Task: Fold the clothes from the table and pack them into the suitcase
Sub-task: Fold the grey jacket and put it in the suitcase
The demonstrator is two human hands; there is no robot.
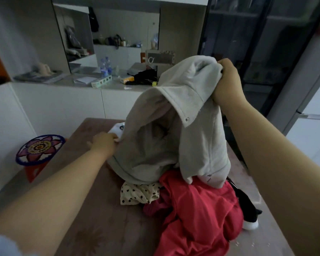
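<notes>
A light grey fleece jacket [190, 115] with a snap collar hangs lifted above the table [92, 191]. My right hand [227, 78] grips its top edge, high up at the right. My left hand [104, 140] holds the jacket's left edge, low and close to the table. Under the jacket lies a pile: a red garment [198, 206], a cream piece with black dots [137, 193] and a black and white item [249, 209] at the right. No suitcase is in view.
A small white object [116, 129] lies on the table behind my left hand. A stool with a flower-pattern seat [39, 148] stands left of the table. Behind is a white counter [78, 84] with bottles, boxes and papers. A dark glass cabinet [257, 43] rises at the right.
</notes>
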